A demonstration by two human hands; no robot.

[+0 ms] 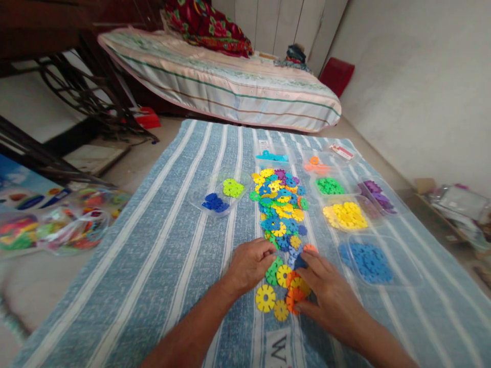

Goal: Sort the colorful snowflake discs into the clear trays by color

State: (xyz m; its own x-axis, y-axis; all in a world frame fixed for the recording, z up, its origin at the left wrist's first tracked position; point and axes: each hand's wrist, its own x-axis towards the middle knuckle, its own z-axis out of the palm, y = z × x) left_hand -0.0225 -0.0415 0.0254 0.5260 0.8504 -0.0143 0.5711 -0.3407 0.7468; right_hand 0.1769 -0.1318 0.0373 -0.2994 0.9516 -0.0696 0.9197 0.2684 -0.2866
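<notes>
A long pile of mixed plastic snowflake discs (282,204) runs down the middle of the striped cloth. My left hand (253,263) is at the left of the pile's near end, its fingers curled together; whatever they pinch is hidden. Just below its fingertips lie green discs (273,272). My right hand (326,286) rests at the right of the near end, fingers apart over orange discs (294,300) and yellow ones. Nearest me lie a large yellow disc (265,298) and a darker yellow disc (281,310).
Clear containers hold sorted discs: blue (370,262), yellow (347,215), green (329,186), purple (378,196), orange (316,164) and light blue (271,157). Left stands one with dark blue discs (215,203) and lime discs (232,187). Bagged pieces (72,225) lie on the floor; a bed (230,87) stands beyond.
</notes>
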